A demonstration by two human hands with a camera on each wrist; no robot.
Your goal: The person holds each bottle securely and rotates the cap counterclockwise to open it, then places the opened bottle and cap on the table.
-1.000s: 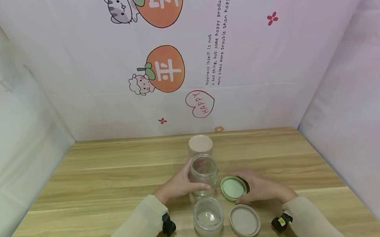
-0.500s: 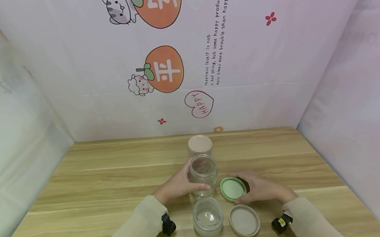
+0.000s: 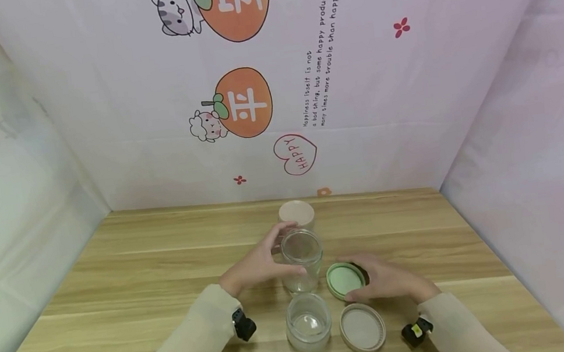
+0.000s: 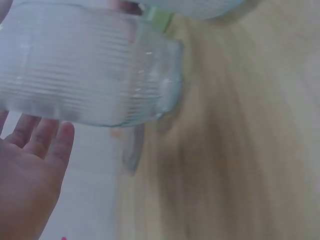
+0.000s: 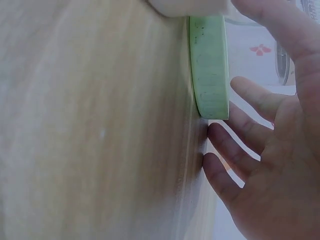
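Observation:
A clear, ribbed glass jar [image 3: 303, 261] stands upright and lidless in the middle of the table. My left hand [image 3: 258, 267] is spread beside it on the left; in the left wrist view the fingers [image 4: 57, 145] stand apart from the glass. To the jar's right a green lid [image 3: 345, 281] lies with its inside up. My right hand [image 3: 386, 277] curves loosely about the lid's right side, and the right wrist view has relaxed fingers [image 5: 235, 150] near the green rim. Whether a fingertip touches the lid I cannot tell.
Nearer me stands a shorter open glass jar [image 3: 308, 322], with a beige lid [image 3: 362, 328] lying inside up to its right. Behind the tall jar is another jar with a beige lid [image 3: 296, 214] on it. White printed cloth [image 3: 363, 148] walls in the wooden table [image 3: 173, 236].
My left hand has let go of the tall jar, its fingers spreading and the hand drawing slightly left. The jars and lids stay in place; the right hand has hardly moved.

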